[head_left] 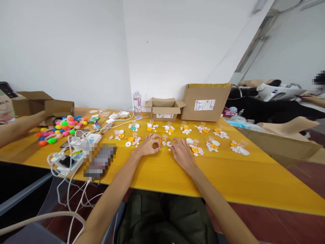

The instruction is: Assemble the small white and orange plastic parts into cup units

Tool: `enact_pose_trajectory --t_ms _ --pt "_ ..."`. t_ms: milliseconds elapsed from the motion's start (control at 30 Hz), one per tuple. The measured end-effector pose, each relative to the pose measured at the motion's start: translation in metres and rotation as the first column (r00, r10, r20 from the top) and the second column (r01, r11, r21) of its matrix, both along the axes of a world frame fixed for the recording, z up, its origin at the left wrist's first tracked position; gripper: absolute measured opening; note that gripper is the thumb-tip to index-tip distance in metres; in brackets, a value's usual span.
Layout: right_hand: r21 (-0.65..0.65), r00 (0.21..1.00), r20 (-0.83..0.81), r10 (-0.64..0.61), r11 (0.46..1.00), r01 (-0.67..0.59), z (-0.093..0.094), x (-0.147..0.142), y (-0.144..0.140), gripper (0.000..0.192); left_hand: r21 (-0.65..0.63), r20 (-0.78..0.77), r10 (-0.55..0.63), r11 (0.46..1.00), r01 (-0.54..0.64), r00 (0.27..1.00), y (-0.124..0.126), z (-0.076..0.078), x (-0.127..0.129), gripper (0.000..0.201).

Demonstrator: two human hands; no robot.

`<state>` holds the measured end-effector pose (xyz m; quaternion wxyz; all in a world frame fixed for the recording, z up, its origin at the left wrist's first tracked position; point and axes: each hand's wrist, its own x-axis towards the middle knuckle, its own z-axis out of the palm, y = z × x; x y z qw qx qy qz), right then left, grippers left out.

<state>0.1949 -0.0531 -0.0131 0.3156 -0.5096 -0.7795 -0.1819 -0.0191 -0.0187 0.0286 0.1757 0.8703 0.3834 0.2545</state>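
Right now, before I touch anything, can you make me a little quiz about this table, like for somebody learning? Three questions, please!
1. True or false: in the picture, the bottle stands to the left of the small open box.

2. Pick one. What is closest to the fingers of the right hand?
a) the bottle
b) some small white parts
c) the big box

3. Finish the sentence: the hand nearer to the white power strip is the person's own ____ hand.

Key: 1. True. 2. b. 3. Left; the left hand is on the power strip's side.
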Motion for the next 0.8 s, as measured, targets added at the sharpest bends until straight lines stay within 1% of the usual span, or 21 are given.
enact_pose_trajectory --t_ms 133,267,467,633,800 --pt "-0.015 1.0 0.004 0.008 1.0 -0.008 -0.0007 0.0004 0.0007 0.027 0.006 -0.01 -0.002 1.0 0.002 1.0 -0.0009 0.0008 0.0002 0.003" --pt "-0.001 1.0 -0.004 0.005 1.0 -0.005 -0.0008 0.0009 0.0008 0.026 0.0 -0.017 0.014 1.0 -0.014 1.0 -0.0015 0.0012 -0.0002 0.002" --pt "-0.023 1.0 -0.014 -0.016 1.0 0.015 -0.0002 0.001 0.0006 0.026 0.004 -0.01 0.026 1.0 -0.026 1.0 -0.0022 0.0024 -0.002 0.007" --pt "-0.026 1.0 -0.007 -0.007 1.0 0.007 0.0018 0.0 -0.0007 0.024 0.014 -0.038 0.016 1.0 -0.016 0.999 -0.0023 0.003 -0.0018 0.002" --pt "-0.034 1.0 -0.003 0.011 0.999 -0.011 0.0039 -0.0005 -0.0025 0.024 0.03 -0.038 0.016 0.999 -0.015 0.999 -0.0022 0.0043 -0.0008 0.006"
